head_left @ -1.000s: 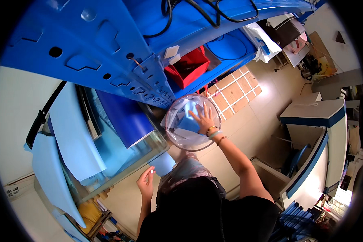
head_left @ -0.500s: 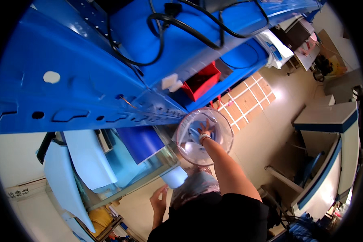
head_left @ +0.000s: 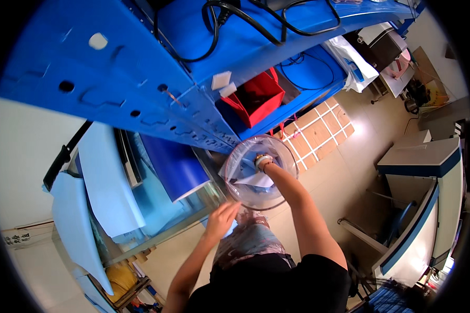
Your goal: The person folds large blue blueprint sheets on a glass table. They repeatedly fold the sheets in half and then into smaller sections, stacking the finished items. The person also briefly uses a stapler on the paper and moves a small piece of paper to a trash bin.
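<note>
My right hand (head_left: 262, 163) reaches down inside a round bin (head_left: 269, 199) lined with clear plastic. Light blue and whitish sheets (head_left: 253, 179) lie in the bin around the hand. Its fingers are mostly hidden among them, so I cannot tell whether they grip anything. A bracelet shows at that wrist. Left of the bin's near rim hangs my left hand (head_left: 223, 219), slightly blurred, fingers stretched out and nothing seen in them. A light blue piece (head_left: 231, 228) shows partly behind it.
A blue metal rack (head_left: 141, 99) with black cables rises at the left and far side. Its lower shelf holds a red box (head_left: 258, 99). Left of the bin, a glass tank (head_left: 156, 241) bears a dark blue sheet (head_left: 175, 169) and light blue sheets. A white desk (head_left: 420, 156) stands right.
My right hand has gone deeper into the bin, and its spread fingers are now hidden. My left hand has risen toward the bin's rim. Whitish sheet now shows more in the bin.
</note>
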{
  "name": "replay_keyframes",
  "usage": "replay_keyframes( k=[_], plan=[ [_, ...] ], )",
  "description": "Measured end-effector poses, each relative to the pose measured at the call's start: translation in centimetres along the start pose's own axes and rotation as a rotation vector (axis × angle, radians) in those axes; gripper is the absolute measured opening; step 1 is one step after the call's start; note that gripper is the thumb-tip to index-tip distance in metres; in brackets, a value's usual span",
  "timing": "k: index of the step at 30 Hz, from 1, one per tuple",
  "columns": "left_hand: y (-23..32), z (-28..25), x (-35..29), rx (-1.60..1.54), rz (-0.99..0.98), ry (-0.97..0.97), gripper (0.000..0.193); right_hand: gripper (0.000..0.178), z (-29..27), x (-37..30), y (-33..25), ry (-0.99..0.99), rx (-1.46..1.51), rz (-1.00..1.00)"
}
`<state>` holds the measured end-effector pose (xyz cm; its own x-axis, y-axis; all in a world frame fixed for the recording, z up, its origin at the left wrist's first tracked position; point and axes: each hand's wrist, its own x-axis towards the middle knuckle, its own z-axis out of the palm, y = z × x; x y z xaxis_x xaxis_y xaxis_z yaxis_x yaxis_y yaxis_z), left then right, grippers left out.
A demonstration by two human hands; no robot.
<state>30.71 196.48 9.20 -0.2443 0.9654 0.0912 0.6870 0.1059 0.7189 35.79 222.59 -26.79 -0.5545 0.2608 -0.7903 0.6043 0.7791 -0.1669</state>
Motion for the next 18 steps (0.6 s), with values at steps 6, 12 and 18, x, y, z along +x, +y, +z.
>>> replay_keyframes(
  k=[6,12,18],
  plan=[
    [-2.4,2.8,4.1,0.123,0.049,0.077,0.019,0.064,-8.0,-17.3,-0.7,0.612,0.367,-0.33],
    [-2.2,3.8,6.2,0.006,-0.159,-0.041,0.026,0.033,-7.4,-33.0,0.2,1.059,0.906,-0.273],
    [-2.6,3.5,4.8,-0.215,-0.111,0.047,0.027,0.025,-2.7,-38.5,0.9,1.205,1.056,0.016]
  ],
)
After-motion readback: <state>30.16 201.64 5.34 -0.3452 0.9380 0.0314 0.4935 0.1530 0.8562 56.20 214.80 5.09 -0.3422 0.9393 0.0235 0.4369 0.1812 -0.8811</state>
